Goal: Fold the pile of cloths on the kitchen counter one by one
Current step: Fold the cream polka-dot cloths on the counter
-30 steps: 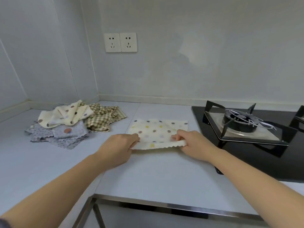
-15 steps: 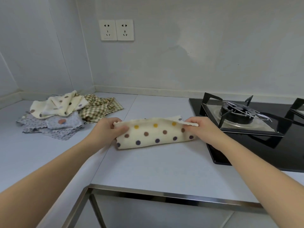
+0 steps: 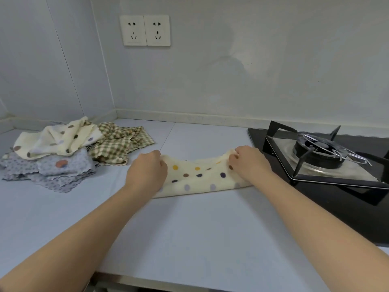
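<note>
A cream cloth with coloured dots [image 3: 200, 178] lies folded in half on the white counter [image 3: 189, 239], in the middle. My left hand [image 3: 147, 171] pinches its far left corner and my right hand [image 3: 248, 163] pinches its far right corner, both low over the counter. The far edge sags between them. To the left sits the pile of cloths [image 3: 63, 150]: a cream dotted one on top, a green checked one beside it and grey-blue patterned ones underneath.
A black gas hob [image 3: 328, 157] with a metal burner and pan support stands directly right of the folded cloth. Two wall sockets [image 3: 145, 30] hang above. The counter meets the wall corner at the back left, and its front edge runs along the bottom.
Both hands lifted the cloth's near edge and carried it away from me over the rest, folding the cloth in half. They now hold the doubled far edge down near the counter.
</note>
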A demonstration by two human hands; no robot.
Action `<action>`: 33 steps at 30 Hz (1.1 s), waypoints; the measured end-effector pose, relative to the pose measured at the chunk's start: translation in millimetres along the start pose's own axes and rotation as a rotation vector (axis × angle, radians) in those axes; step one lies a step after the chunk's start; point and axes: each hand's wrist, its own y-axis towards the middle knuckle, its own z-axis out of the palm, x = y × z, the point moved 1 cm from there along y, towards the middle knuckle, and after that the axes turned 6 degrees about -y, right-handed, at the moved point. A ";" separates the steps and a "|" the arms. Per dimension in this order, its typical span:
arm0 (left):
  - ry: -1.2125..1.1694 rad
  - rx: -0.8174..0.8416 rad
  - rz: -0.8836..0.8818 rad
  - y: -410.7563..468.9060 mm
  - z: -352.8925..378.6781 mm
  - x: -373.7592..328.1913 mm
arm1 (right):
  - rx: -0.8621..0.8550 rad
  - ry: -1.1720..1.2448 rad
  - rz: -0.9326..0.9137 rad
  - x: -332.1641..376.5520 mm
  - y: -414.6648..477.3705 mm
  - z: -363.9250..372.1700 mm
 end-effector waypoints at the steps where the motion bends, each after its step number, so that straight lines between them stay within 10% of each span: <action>1: 0.039 -0.015 0.005 1.0 1.3 2.1 | -0.020 -0.051 -0.008 1.4 -0.7 2.8; 22: 0.327 -0.148 0.101 -1.3 13.2 8.0 | -0.203 -0.090 0.055 -0.7 3.3 15.5; 26: 0.275 -0.346 0.388 2.9 13.5 11.9 | -0.324 -0.149 -0.069 1.8 1.9 9.8; 29: 0.153 -0.148 0.629 -2.2 15.6 5.1 | -0.390 -0.082 -0.237 8.1 -5.9 6.4; 33: 0.121 0.067 0.471 -5.9 20.5 4.9 | -0.107 -0.153 -0.270 10.4 -10.0 16.5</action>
